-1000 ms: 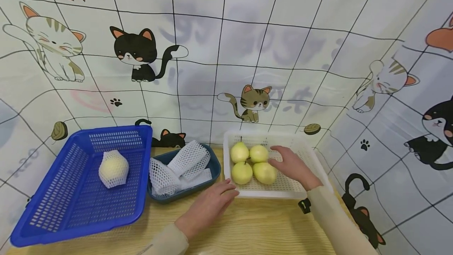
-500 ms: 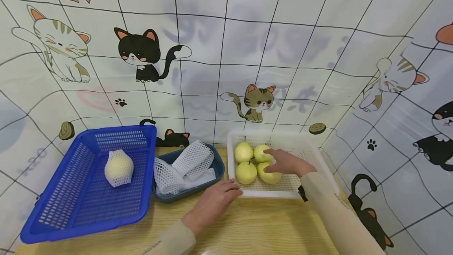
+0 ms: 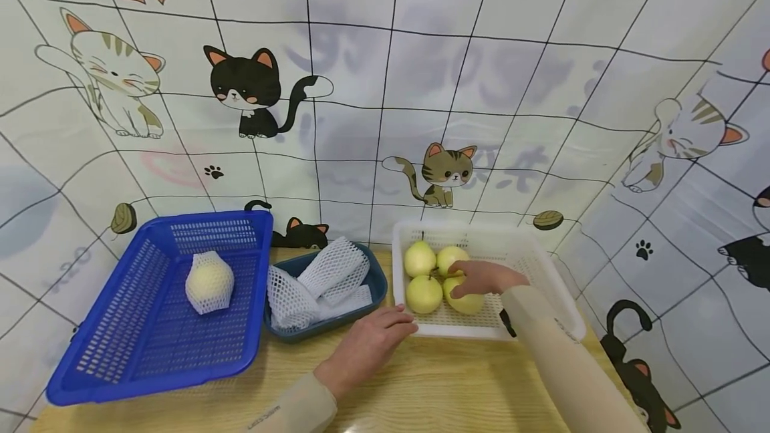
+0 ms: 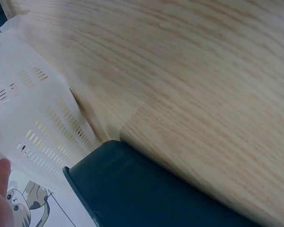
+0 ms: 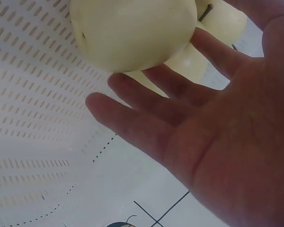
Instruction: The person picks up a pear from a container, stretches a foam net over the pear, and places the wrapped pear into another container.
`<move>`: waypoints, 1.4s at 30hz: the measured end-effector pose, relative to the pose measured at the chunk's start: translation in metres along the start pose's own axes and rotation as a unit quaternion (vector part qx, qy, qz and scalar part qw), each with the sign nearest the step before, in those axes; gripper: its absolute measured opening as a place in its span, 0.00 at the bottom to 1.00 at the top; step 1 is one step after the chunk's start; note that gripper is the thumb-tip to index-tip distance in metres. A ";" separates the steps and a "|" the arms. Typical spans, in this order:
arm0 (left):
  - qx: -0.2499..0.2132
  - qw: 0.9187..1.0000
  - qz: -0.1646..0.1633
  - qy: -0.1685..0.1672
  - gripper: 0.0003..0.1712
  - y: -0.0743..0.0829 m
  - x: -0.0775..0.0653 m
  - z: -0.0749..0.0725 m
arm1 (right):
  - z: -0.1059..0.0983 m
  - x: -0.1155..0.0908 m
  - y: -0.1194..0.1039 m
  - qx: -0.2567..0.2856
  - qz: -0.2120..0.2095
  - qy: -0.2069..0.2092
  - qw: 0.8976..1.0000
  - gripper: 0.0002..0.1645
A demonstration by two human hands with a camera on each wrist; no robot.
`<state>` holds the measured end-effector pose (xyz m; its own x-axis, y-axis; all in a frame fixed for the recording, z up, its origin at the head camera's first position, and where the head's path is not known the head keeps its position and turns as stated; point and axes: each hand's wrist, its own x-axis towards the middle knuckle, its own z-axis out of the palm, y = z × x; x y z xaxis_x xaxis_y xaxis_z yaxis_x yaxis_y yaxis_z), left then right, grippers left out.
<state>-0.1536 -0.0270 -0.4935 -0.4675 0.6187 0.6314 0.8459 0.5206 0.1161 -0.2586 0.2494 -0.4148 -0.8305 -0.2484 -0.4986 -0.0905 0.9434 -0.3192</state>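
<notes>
Several pale yellow-green pears (image 3: pixel 424 294) with dark stems lie in the left part of a white perforated basket (image 3: pixel 487 331). My right hand (image 3: pixel 488 278) reaches over the front right pear (image 3: pixel 463 301). In the right wrist view its fingers (image 5: pixel 146 99) are spread and fairly straight, with some fingertips against the underside of a pear (image 5: pixel 132 33); the thumb is partly out of frame. My left hand (image 3: pixel 371 346) rests its fingertips at the white basket's front left corner. In the left wrist view only a bit of that hand (image 4: pixel 0 198) shows, beside the basket wall.
A dark teal tub (image 3: pixel 295 335) with white foam net sleeves (image 3: pixel 331 272) stands left of the white basket. Farther left is a large blue basket (image 3: pixel 162 386) holding one fruit in a foam net (image 3: pixel 209 284). A cat-print sheet (image 3: pixel 355 72) rises behind the wooden table (image 3: pixel 421 386).
My right hand has moved left and slightly down, from beside the pears to over the front right one. My left hand has stayed at the basket corner. The view has shifted slightly.
</notes>
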 end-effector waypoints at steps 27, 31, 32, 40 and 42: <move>0.002 1.000 0.013 0.010 0.13 0.007 0.007 0.008 | -0.005 -0.007 0.009 -0.047 0.047 -0.038 0.997 0.48; -0.012 1.000 0.003 0.016 0.13 0.007 0.004 0.010 | -0.018 -0.018 0.007 0.004 0.029 -0.040 0.999 0.49; -0.013 1.000 0.001 0.020 0.13 0.007 0.004 0.010 | -0.021 -0.021 0.007 0.013 0.021 -0.035 0.999 0.50; -0.005 0.999 -0.012 0.042 0.14 0.004 -0.004 0.011 | -0.033 -0.047 0.005 0.072 -0.059 0.055 0.994 0.42; -0.002 0.999 -0.019 0.041 0.15 0.003 -0.005 0.010 | -0.033 -0.052 0.005 0.075 -0.078 0.087 0.990 0.41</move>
<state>-0.1511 -0.0224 -0.5034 -0.4768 0.5478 0.6875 0.8289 0.5404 0.1443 -0.2334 0.2744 -0.3641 -0.8961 -0.3339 -0.2924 -0.1522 0.8500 -0.5043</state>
